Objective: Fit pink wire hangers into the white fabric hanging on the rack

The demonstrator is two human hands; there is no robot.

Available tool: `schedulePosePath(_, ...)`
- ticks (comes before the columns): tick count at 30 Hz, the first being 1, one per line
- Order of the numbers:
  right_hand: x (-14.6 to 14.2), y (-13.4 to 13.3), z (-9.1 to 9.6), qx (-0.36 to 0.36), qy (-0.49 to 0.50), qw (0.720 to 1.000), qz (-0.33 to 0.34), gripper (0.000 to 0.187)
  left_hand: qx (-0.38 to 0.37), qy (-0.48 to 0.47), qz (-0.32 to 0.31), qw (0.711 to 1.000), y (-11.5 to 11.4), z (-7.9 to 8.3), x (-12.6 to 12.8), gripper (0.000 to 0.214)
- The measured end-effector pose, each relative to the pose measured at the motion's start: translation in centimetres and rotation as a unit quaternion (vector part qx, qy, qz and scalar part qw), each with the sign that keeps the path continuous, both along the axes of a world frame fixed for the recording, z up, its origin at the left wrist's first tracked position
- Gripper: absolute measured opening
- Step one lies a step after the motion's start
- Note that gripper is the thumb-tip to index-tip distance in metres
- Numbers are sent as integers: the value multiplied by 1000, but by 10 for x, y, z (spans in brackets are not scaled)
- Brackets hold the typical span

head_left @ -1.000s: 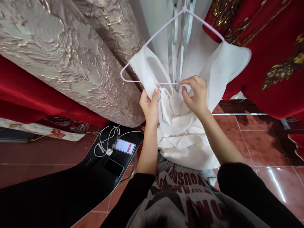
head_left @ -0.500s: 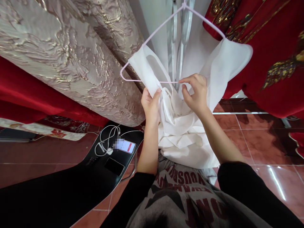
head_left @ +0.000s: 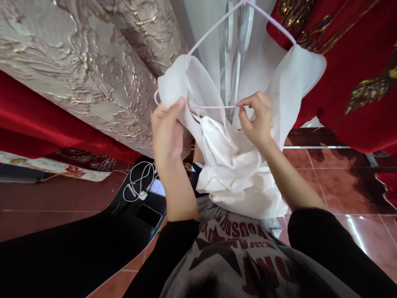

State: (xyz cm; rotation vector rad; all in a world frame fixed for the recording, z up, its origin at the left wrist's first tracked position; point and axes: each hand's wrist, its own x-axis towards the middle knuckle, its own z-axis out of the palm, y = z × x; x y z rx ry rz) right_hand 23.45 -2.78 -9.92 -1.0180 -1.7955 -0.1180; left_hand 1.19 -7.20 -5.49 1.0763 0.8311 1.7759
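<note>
A white sheer garment [head_left: 235, 165] hangs from a thin pale-pink hanger [head_left: 214, 28], its lower folds bunched near my lap. My left hand [head_left: 169, 128] pinches the cloth at the left shoulder, near the hanger's left corner, which pokes out beside it. With thumb and finger, my right hand [head_left: 256, 118] grips the hanger's bottom bar around its middle. On the right, the garment's other shoulder drapes over the hanger's arm. The hanger's hook is cut off at the top of the view.
Cream and gold textured cloth [head_left: 93, 74] hangs at left, red embroidered garments [head_left: 350, 82] at right. A black seat [head_left: 102, 244] holds a lit phone [head_left: 157, 188], a dark phone [head_left: 149, 215] and a white cable [head_left: 132, 188]. A grey metal stand [head_left: 237, 62] rises behind the hanger.
My left hand has moved up and left along the garment, drawing its left shoulder over the hanger's corner. My right hand has stayed almost in place on the bar.
</note>
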Motion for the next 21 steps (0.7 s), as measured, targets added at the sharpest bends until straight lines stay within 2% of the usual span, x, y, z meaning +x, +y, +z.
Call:
schedulePosePath(3, 2, -2, 5, -6, -5, 1000, -9, 22, -2, -34, -29, 999, 5, 28, -16, 8)
schedulePosePath(5, 3, -4, 7, -7, 0, 1000, -9, 23, -10, -37, -53, 998, 9, 42, -23, 13)
schedulePosePath(8, 5, -9, 7, -12, 5, 1000, 1, 21, -22, -47, -45, 998, 16, 44, -35, 27)
schedulePosePath(11, 7, -9, 6, -19, 6, 1000, 5, 19, -19, -70, 15, 997, 24, 21, -56, 31)
schedulePosePath(14, 9, -6, 6, -25, 12, 999, 19, 21, 32, -95, 29, 995, 27, -17, -66, 13)
schedulePosePath(16, 9, -6, 7, -45, 14, 999, 22, 24, 57, -114, 45, 991, 24, -40, -59, 20)
schedulePosePath(18, 7, -8, 8, -63, 10, 998, 17, 25, 67, -120, 84, 987, 19, -56, -44, 24)
schedulePosePath(21, 3, -13, 9, -72, 9, 997, 14, 23, 67, -76, 98, 990, 13, -61, -18, 30)
